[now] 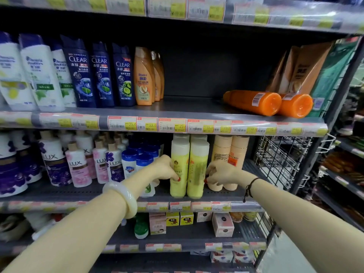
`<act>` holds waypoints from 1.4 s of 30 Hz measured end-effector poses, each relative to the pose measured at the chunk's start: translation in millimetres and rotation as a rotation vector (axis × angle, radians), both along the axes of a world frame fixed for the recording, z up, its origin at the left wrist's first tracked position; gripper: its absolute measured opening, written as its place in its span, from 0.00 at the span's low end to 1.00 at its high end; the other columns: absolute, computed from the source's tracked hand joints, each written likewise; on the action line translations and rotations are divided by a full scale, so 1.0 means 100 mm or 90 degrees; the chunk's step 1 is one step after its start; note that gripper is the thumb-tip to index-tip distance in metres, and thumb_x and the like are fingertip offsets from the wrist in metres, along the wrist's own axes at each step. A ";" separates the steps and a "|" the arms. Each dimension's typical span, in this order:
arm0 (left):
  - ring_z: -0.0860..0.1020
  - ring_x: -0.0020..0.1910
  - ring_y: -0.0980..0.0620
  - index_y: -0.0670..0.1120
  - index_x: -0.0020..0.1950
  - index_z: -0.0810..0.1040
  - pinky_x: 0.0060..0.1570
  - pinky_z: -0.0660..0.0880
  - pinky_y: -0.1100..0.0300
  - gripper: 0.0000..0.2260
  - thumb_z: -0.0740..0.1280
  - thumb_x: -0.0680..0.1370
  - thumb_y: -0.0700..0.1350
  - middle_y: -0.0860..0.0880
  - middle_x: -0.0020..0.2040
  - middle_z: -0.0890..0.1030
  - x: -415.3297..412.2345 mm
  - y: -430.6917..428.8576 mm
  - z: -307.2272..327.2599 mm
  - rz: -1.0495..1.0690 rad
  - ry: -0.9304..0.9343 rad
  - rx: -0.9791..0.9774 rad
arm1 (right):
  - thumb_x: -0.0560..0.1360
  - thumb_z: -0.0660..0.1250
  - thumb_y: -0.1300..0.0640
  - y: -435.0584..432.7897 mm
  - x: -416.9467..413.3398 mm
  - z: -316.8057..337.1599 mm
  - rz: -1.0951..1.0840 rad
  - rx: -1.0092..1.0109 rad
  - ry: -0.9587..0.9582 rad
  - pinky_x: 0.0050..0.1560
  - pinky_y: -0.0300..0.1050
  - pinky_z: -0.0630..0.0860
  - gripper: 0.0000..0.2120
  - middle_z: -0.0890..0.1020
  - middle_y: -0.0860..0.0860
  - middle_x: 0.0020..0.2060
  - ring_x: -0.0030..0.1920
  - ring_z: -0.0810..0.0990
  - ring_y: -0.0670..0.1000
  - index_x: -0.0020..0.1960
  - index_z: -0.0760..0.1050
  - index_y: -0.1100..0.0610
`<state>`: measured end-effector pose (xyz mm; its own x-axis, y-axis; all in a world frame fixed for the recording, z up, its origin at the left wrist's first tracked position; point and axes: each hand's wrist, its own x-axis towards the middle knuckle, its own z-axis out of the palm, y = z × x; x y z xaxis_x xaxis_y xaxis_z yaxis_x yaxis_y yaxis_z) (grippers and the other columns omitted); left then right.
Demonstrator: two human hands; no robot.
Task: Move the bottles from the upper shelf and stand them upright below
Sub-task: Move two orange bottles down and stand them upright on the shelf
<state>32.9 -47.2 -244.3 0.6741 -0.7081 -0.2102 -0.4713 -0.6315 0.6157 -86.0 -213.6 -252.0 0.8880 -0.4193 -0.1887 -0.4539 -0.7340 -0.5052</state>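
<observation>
Two yellow bottles (188, 166) stand upright side by side on the lower shelf (197, 198). The left hand (165, 170) is closed on the left one and the right hand (220, 172) presses fingers against the right one — placement looks nearly finished for this pair. Two orange bottles (269, 103) lie on their sides on the upper shelf (177, 109), apparently yet to be moved. How firmly the right hand grips is hard to tell — its fingertips are hidden behind the bottle.

"clear" on navy bottles (100, 75), "lux" on white bottles (77, 166).
</observation>
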 end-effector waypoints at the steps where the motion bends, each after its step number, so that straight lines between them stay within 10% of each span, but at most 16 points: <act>1: 0.76 0.49 0.49 0.39 0.60 0.76 0.42 0.74 0.59 0.21 0.74 0.71 0.45 0.43 0.57 0.79 -0.03 0.02 0.10 -0.027 -0.003 0.029 | 0.73 0.69 0.59 0.03 -0.04 0.12 0.023 0.013 0.023 0.49 0.50 0.80 0.20 0.83 0.62 0.51 0.41 0.80 0.52 0.61 0.74 0.68; 12: 0.81 0.47 0.51 0.44 0.57 0.78 0.54 0.80 0.50 0.15 0.72 0.72 0.46 0.47 0.48 0.81 -0.41 -0.09 1.59 -0.106 -0.022 -0.002 | 0.73 0.69 0.57 0.14 -0.35 1.56 0.111 -0.027 0.032 0.48 0.45 0.82 0.19 0.82 0.54 0.52 0.49 0.84 0.51 0.63 0.73 0.58; 27: 0.81 0.53 0.46 0.42 0.61 0.75 0.50 0.80 0.51 0.19 0.73 0.72 0.46 0.42 0.56 0.82 -0.52 -1.13 2.38 -0.171 -0.076 -0.062 | 0.73 0.68 0.58 -0.74 -0.77 2.64 -0.102 -0.142 -0.072 0.34 0.38 0.77 0.12 0.82 0.56 0.45 0.39 0.81 0.49 0.56 0.76 0.58; 32: 0.81 0.54 0.45 0.43 0.66 0.71 0.49 0.80 0.51 0.23 0.71 0.74 0.47 0.41 0.60 0.79 -0.54 -1.49 2.39 -0.178 -0.041 -0.074 | 0.70 0.70 0.56 -0.99 -0.90 2.66 -0.188 -0.190 -0.065 0.49 0.52 0.79 0.17 0.83 0.61 0.52 0.46 0.80 0.57 0.56 0.78 0.65; 37: 0.81 0.52 0.41 0.40 0.70 0.65 0.52 0.80 0.46 0.29 0.70 0.74 0.51 0.37 0.61 0.76 -0.59 -1.80 2.32 -0.128 0.053 -0.084 | 0.74 0.66 0.55 -1.16 -0.96 2.53 -0.264 -0.132 -0.056 0.31 0.42 0.74 0.08 0.76 0.55 0.35 0.33 0.75 0.52 0.39 0.74 0.58; 42: 0.77 0.60 0.37 0.41 0.73 0.59 0.55 0.79 0.45 0.33 0.71 0.74 0.49 0.34 0.68 0.69 -0.59 -1.98 2.22 -0.065 0.139 -0.109 | 0.75 0.63 0.51 -1.29 -0.90 2.34 -0.277 -0.097 -0.059 0.50 0.51 0.81 0.16 0.80 0.57 0.55 0.53 0.80 0.58 0.60 0.74 0.58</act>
